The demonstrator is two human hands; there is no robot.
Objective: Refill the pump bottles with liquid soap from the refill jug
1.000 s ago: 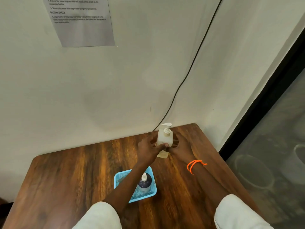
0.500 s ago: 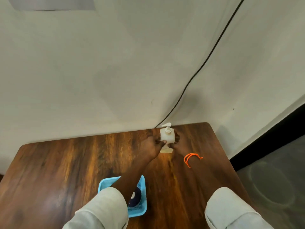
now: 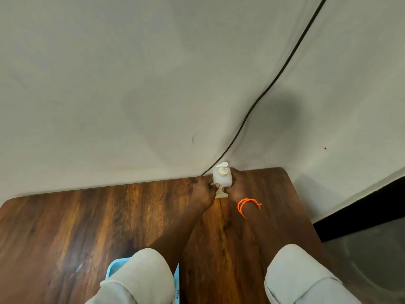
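Gripping the bottle (image 3: 221, 178) from both sides — left hand (image 3: 202, 189) and right hand (image 3: 237, 186) clasp it at the table's (image 3: 87, 216) far corner, likely to steady it for removing the pump.

Looked from a single head-worn wide-angle camera, set above and behind the arms, facing forward and down toward the far right corner of the wooden table (image 3: 92, 227). Took in much pale wall (image 3: 131, 73) across the upper half, with a black cable (image 3: 278, 77) running slantwise down it. Sat close over the sleeves (image 3: 142, 277) at the bottom edge, farther from the hands at the table's back. Shared nothing with any second view.
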